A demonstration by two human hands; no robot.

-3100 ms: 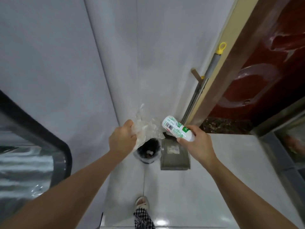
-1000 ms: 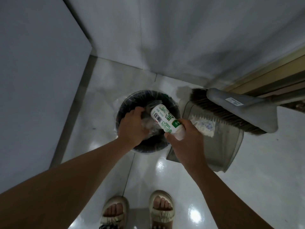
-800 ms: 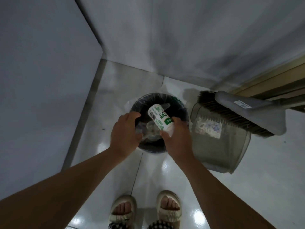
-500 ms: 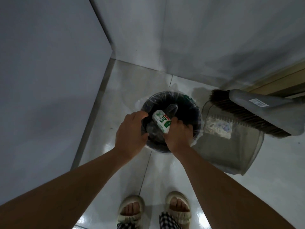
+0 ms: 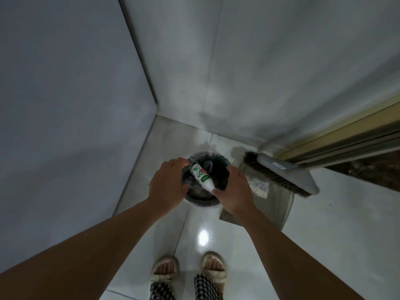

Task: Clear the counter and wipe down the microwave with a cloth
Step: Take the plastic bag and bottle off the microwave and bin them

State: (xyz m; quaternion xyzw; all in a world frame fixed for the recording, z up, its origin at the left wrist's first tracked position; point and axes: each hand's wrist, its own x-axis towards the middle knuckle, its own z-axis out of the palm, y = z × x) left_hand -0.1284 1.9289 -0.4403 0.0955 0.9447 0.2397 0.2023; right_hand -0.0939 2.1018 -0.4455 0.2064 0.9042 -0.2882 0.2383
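A small black bin (image 5: 218,169) with a clear liner stands on the floor in the corner. Both my hands are over its mouth. My right hand (image 5: 232,192) touches the cap end of a white bottle with a green label (image 5: 200,175), which lies tilted across the opening, base pointing away from me. My left hand (image 5: 167,184) curls over the bin's left rim. A piece of crumpled clear plastic (image 5: 206,165) shows inside the bin just beyond the bottle. Whether my left fingers still hold it is hidden.
A grey dustpan (image 5: 270,204) with a white scrap in it sits right of the bin. A grey broom head (image 5: 287,176) rests across it. White walls close the corner at left and behind. A door frame (image 5: 337,137) is at right. My sandalled feet (image 5: 188,271) stand on glossy tiles.
Both hands have sunk lower into the bin's mouth. The bottle has tipped flatter, and my right hand has slid back so only its cap end is at my fingertips.
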